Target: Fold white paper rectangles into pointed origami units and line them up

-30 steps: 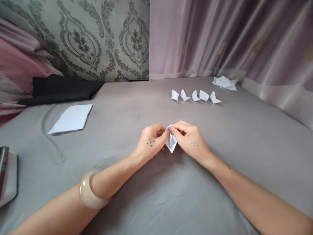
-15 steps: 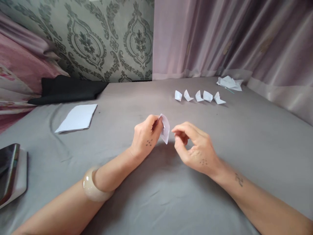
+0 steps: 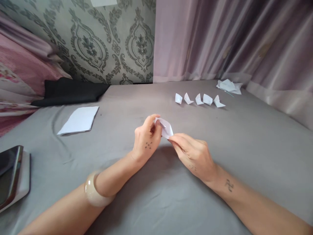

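The small white folded-paper piece is located between the hands, held over the grey cloth surface. The left hand pinches its left end between thumb and curled fingers. The right hand, fingers drawn together, grips the lower right corner at the fingertips. The left forearm and right forearm converge from the lower corners.

Left hand – paper – right hand
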A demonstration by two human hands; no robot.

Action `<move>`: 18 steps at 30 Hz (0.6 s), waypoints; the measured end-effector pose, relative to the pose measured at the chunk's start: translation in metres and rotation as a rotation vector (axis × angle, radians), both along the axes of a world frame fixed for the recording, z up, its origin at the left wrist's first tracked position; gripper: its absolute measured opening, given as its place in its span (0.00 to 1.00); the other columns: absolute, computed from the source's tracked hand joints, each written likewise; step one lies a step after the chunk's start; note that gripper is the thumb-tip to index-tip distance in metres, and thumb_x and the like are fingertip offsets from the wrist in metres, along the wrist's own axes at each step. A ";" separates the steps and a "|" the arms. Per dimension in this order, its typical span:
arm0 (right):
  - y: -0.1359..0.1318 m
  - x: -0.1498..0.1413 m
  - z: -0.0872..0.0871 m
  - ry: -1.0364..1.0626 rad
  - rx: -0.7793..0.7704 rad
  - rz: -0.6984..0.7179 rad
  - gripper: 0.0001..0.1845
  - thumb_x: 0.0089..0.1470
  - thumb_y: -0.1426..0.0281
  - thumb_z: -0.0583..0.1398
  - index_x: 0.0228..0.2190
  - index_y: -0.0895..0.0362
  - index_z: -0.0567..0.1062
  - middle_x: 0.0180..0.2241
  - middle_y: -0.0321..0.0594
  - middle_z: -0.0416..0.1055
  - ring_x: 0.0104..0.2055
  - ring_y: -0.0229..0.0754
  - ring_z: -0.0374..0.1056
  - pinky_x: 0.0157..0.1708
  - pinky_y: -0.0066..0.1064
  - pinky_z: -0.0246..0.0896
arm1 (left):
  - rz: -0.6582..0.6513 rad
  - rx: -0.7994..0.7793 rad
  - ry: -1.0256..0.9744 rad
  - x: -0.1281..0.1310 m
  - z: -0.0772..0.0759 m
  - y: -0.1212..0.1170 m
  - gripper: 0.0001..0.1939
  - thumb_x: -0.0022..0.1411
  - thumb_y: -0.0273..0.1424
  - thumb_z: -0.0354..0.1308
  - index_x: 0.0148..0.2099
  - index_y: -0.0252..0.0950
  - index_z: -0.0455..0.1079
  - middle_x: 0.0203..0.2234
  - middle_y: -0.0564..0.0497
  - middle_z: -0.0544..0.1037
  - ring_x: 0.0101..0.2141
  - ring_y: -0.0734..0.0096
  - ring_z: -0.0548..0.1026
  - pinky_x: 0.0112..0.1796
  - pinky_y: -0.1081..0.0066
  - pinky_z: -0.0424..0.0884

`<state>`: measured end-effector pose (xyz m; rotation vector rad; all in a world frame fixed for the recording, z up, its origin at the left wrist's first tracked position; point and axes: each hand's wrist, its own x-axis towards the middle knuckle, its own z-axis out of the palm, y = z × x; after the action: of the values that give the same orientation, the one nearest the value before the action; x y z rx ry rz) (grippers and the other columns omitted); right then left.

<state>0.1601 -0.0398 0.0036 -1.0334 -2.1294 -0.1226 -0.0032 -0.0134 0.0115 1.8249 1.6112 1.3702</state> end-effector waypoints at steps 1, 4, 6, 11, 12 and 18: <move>0.001 0.001 0.001 0.021 0.007 -0.006 0.09 0.59 0.77 0.55 0.36 0.53 0.73 0.32 0.34 0.77 0.24 0.32 0.68 0.28 0.26 0.59 | -0.011 -0.006 -0.035 0.000 0.000 0.000 0.09 0.65 0.32 0.49 0.45 0.36 0.67 0.20 0.56 0.73 0.20 0.78 0.72 0.27 0.77 0.68; 0.002 0.002 0.003 0.078 0.009 -0.042 0.09 0.59 0.76 0.55 0.34 0.52 0.73 0.29 0.33 0.77 0.23 0.33 0.67 0.28 0.26 0.60 | -0.021 -0.022 -0.180 0.002 0.002 -0.002 0.08 0.64 0.33 0.50 0.42 0.36 0.67 0.20 0.56 0.72 0.21 0.77 0.75 0.26 0.77 0.71; 0.003 0.004 0.003 0.108 0.005 -0.056 0.09 0.59 0.76 0.55 0.34 0.52 0.73 0.31 0.34 0.78 0.24 0.34 0.68 0.28 0.26 0.61 | -0.014 -0.032 -0.276 0.003 0.003 -0.004 0.07 0.63 0.33 0.51 0.41 0.36 0.67 0.18 0.58 0.70 0.21 0.76 0.75 0.25 0.77 0.72; 0.008 0.012 0.000 0.159 -0.021 -0.033 0.12 0.58 0.77 0.55 0.38 0.50 0.73 0.35 0.36 0.78 0.30 0.36 0.72 0.33 0.28 0.66 | -0.024 -0.087 -0.390 0.005 0.008 -0.007 0.05 0.61 0.30 0.52 0.39 0.36 0.66 0.18 0.58 0.72 0.20 0.74 0.76 0.25 0.76 0.73; 0.009 0.014 -0.001 0.155 -0.042 -0.015 0.13 0.58 0.77 0.54 0.39 0.50 0.74 0.37 0.37 0.78 0.32 0.36 0.73 0.35 0.28 0.67 | -0.024 -0.101 -0.403 0.006 0.009 -0.007 0.04 0.61 0.30 0.53 0.39 0.36 0.66 0.17 0.58 0.72 0.20 0.74 0.76 0.25 0.76 0.74; 0.009 0.009 0.002 0.230 -0.188 -0.029 0.12 0.56 0.75 0.56 0.41 0.50 0.73 0.37 0.39 0.77 0.32 0.38 0.73 0.35 0.31 0.69 | 0.025 -0.161 -0.366 0.004 0.005 -0.001 0.04 0.60 0.31 0.52 0.38 0.36 0.65 0.19 0.57 0.74 0.21 0.74 0.76 0.25 0.75 0.73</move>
<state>0.1688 -0.0303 0.0053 -1.1287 -1.9440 0.1781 0.0006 -0.0141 0.0170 1.3730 1.5040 1.4394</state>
